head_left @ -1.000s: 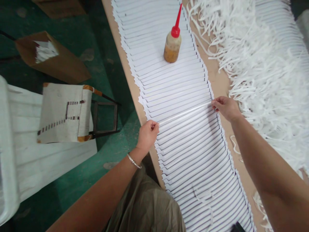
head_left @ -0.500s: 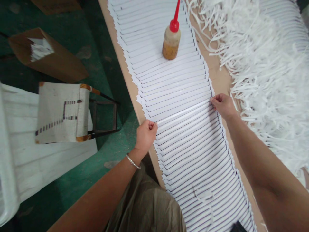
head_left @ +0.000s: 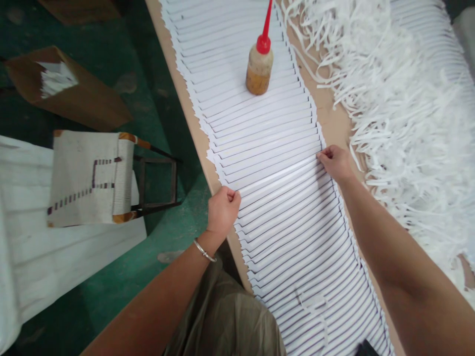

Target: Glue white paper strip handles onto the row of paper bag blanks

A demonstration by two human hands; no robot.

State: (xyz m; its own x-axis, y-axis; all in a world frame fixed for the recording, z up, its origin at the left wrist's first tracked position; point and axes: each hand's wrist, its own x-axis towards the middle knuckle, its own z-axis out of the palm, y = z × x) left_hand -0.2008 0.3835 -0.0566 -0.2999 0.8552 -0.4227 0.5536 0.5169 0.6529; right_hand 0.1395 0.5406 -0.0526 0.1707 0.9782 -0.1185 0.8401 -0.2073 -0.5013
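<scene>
A long tan table top (head_left: pixel 336 126) runs diagonally across the view, above a worn green painted floor (head_left: pixel 178 217). Along it lies a shingled row of white paper strips (head_left: pixel 285 222), each overlapping the next, with ragged ends at the table's left edge. To the right, a dense mass of loose white strip ends (head_left: pixel 408 128) forms a shaggy fringe over further layered strips. Left of the table, on the floor, are a broad white sheet (head_left: pixel 55 257), a stool with a woven fabric seat and dark metal frame (head_left: pixel 91 178), and a brown cardboard carton (head_left: pixel 70 94) holding white paper. A squat translucent glue bottle (head_left: pixel 259 69) with amber residue and a tapered red nozzle (head_left: pixel 264 29) stands on the row, beyond the hands. The person's olive trousers (head_left: pixel 222 316) show below.

One raised, slightly bowed strip (head_left: pixel 276 179) spans the row between the hands. The left hand (head_left: pixel 222 210), with a thin metal bangle (head_left: pixel 203 250) at the wrist, is curled and pinches the strip's left end. The right hand (head_left: pixel 336 163) pinches its right end between pressed-together fingertips.
</scene>
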